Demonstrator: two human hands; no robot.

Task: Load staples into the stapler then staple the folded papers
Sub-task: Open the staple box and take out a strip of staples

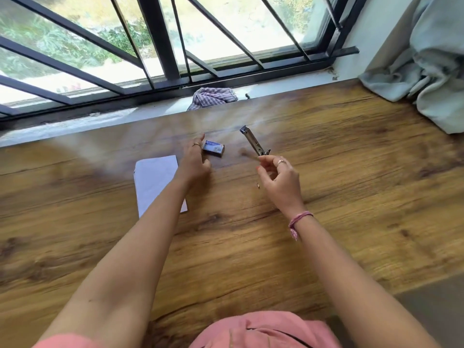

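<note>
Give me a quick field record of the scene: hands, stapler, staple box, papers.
left hand: open, reaching beside the staple box, not gripping it
right hand: fingers pinched near the stapler's near end; what they hold is blurred
stapler: metal, on the table, apparently opened out
staple box: small, blue, between the hands
folded papers: flat on the table, under the left forearm
table: wooden, by the window

Both arms are extended forward; the left hand [194, 160] is spread flat, the right hand [280, 178] raised, fingertips pinched.
</note>
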